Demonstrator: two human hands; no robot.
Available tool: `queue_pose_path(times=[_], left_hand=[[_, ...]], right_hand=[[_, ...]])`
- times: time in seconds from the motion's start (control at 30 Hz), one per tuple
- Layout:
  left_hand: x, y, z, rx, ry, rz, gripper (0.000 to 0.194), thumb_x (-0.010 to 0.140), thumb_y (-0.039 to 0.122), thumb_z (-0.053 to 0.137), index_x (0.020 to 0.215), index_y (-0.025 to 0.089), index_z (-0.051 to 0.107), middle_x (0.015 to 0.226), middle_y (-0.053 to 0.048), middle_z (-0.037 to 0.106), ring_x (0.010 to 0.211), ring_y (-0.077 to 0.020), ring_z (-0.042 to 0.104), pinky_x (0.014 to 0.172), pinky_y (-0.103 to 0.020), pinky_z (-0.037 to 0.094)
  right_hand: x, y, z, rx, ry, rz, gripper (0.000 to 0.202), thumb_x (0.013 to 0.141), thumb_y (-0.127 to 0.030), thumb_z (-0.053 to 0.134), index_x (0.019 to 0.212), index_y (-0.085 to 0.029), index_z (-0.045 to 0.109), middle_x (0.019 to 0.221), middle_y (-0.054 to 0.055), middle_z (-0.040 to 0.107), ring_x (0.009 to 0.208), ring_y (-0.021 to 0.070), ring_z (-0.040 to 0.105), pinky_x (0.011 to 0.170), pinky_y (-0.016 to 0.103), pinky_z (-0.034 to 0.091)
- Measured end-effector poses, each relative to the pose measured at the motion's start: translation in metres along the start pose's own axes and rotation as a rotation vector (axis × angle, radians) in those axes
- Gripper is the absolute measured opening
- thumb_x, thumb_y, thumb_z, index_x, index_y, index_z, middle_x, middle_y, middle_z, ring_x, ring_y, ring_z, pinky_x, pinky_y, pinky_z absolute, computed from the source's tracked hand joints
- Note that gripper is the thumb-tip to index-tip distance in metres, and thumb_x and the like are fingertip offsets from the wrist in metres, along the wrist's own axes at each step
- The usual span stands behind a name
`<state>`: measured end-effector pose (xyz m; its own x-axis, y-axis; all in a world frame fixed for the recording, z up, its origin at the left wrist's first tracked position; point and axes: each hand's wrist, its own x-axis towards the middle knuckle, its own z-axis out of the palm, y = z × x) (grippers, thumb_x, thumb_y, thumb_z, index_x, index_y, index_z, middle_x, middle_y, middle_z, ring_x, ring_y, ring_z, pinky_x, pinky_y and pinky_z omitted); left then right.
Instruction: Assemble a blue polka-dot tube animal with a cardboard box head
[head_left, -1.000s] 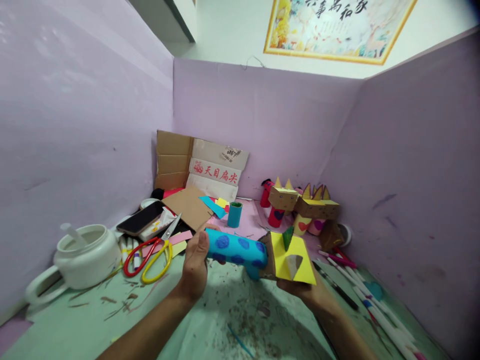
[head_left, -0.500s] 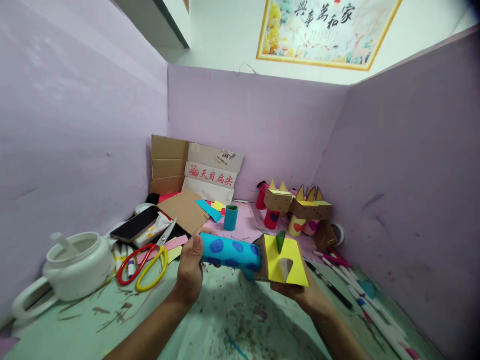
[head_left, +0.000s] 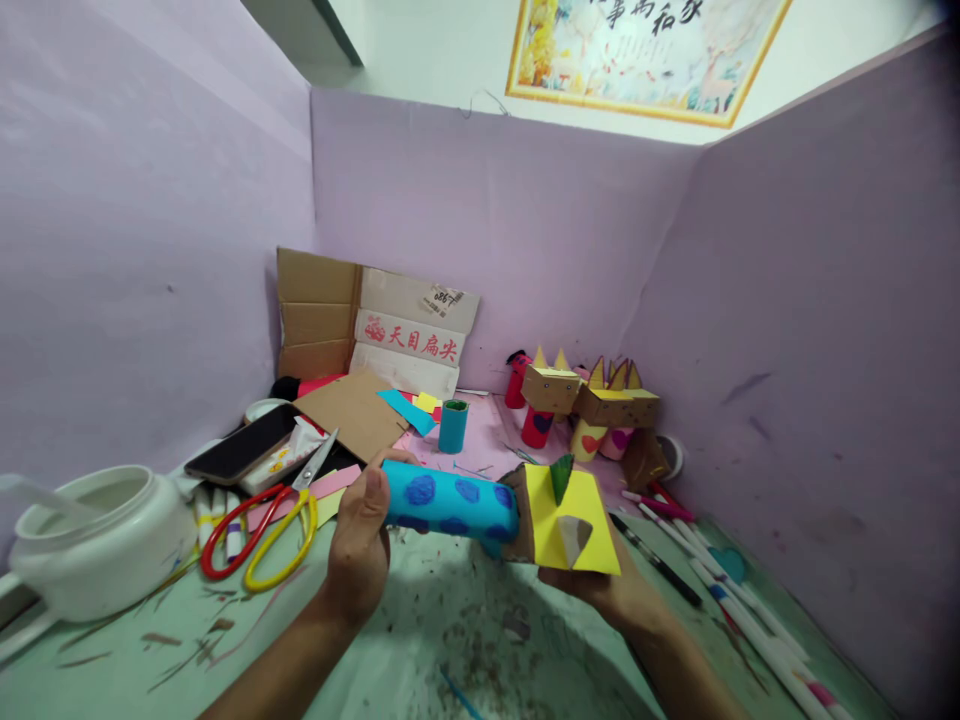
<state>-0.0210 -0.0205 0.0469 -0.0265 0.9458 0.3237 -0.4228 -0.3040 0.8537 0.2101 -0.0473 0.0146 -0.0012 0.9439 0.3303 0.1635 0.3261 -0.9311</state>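
Note:
My left hand (head_left: 364, 530) is closed round the left end of a blue tube (head_left: 450, 503) with dark blue spots. The tube lies sideways in the air, its right end against a cardboard piece with a yellow top (head_left: 555, 495). On that yellow face stand a green pointed piece (head_left: 560, 478) and a grey-white one (head_left: 574, 538). From below and to the right, my right hand (head_left: 600, 590) holds the yellow-topped piece; its fingers are mostly hidden under it. Behind the tube, a small blue cylinder (head_left: 453, 427) stands upright.
Scissors (head_left: 281, 520), a phone (head_left: 240, 443) and a white pot (head_left: 97, 540) are at left. Folded cardboard (head_left: 409, 325) leans behind. Cardboard-headed figures (head_left: 551, 390) stand at back right. Markers (head_left: 750, 610) and a black pen (head_left: 660, 565) lie at right.
The view has shifted slightly, so the pot, scissors and cardboard appear further left. Both hands keep their hold, with the tube and yellow-topped piece nearly unchanged in pose.

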Motion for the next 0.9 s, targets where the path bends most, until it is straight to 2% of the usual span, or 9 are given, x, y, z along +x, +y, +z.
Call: queue_pose_path(times=[0.13, 0.27, 0.33, 0.43, 0.6, 0.73, 0.9], left_hand=[[-0.002, 0.003, 0.001, 0.012, -0.032, -0.004, 0.044, 0.075, 0.053, 0.057, 0.095, 0.014, 0.057, 0.073, -0.004, 0.063, 0.067, -0.0200, 0.061, 0.049, -0.026, 0.045], [-0.003, 0.005, 0.002, 0.031, -0.049, 0.016, 0.044, 0.076, 0.056, 0.054, 0.088, 0.014, 0.058, 0.072, -0.004, 0.062, 0.067, -0.0197, 0.060, 0.049, -0.026, 0.045], [-0.004, 0.005, 0.002, 0.053, -0.064, 0.038, 0.046, 0.078, 0.059, 0.050, 0.086, 0.014, 0.058, 0.073, -0.005, 0.063, 0.068, -0.0198, 0.060, 0.050, -0.026, 0.045], [-0.004, 0.006, 0.001, 0.093, -0.076, 0.090, 0.047, 0.080, 0.059, 0.046, 0.085, 0.014, 0.059, 0.076, -0.006, 0.063, 0.072, -0.0203, 0.060, 0.054, -0.027, 0.045], [-0.005, 0.012, 0.002, 0.100, -0.077, 0.114, 0.044, 0.078, 0.058, 0.051, 0.078, 0.015, 0.060, 0.074, -0.005, 0.063, 0.075, -0.0208, 0.061, 0.056, -0.027, 0.045], [-0.005, 0.016, 0.004, 0.058, -0.088, 0.094, 0.043, 0.077, 0.058, 0.053, 0.080, 0.016, 0.061, 0.074, -0.004, 0.063, 0.075, -0.0207, 0.061, 0.056, -0.026, 0.045], [-0.004, 0.015, 0.002, 0.039, -0.111, 0.102, 0.043, 0.079, 0.057, 0.051, 0.089, 0.016, 0.063, 0.080, -0.005, 0.064, 0.079, -0.0216, 0.060, 0.058, -0.026, 0.046]], right_hand=[[-0.002, -0.002, 0.000, -0.025, 0.006, -0.027, 0.070, 0.055, -0.025, 0.079, 0.115, -0.029, 0.045, 0.108, 0.005, 0.062, 0.089, 0.0287, 0.060, 0.074, 0.044, 0.053], [-0.005, -0.005, 0.003, -0.012, 0.061, -0.019, 0.060, 0.054, -0.029, 0.079, 0.106, -0.026, 0.049, 0.106, 0.003, 0.062, 0.092, 0.0279, 0.059, 0.080, 0.045, 0.051], [-0.005, -0.006, 0.005, 0.016, 0.088, 0.005, 0.062, 0.054, -0.030, 0.079, 0.108, -0.026, 0.049, 0.104, 0.002, 0.063, 0.090, 0.0270, 0.059, 0.079, 0.045, 0.051], [-0.006, -0.009, 0.006, 0.051, 0.048, 0.018, 0.063, 0.054, -0.029, 0.079, 0.109, -0.027, 0.048, 0.101, 0.002, 0.064, 0.085, 0.0250, 0.060, 0.076, 0.043, 0.053], [-0.008, -0.012, 0.009, 0.078, 0.077, 0.037, 0.044, 0.052, -0.030, 0.080, 0.085, -0.025, 0.052, 0.095, 0.000, 0.064, 0.083, 0.0236, 0.060, 0.077, 0.043, 0.053], [-0.010, -0.015, 0.011, 0.086, 0.091, 0.064, 0.041, 0.050, -0.032, 0.080, 0.082, -0.024, 0.055, 0.089, 0.000, 0.065, 0.078, 0.0240, 0.060, 0.071, 0.043, 0.054], [-0.007, -0.018, 0.009, 0.058, 0.003, 0.027, 0.033, 0.053, -0.028, 0.078, 0.076, -0.024, 0.055, 0.086, 0.000, 0.065, 0.075, 0.0231, 0.060, 0.069, 0.041, 0.054]])
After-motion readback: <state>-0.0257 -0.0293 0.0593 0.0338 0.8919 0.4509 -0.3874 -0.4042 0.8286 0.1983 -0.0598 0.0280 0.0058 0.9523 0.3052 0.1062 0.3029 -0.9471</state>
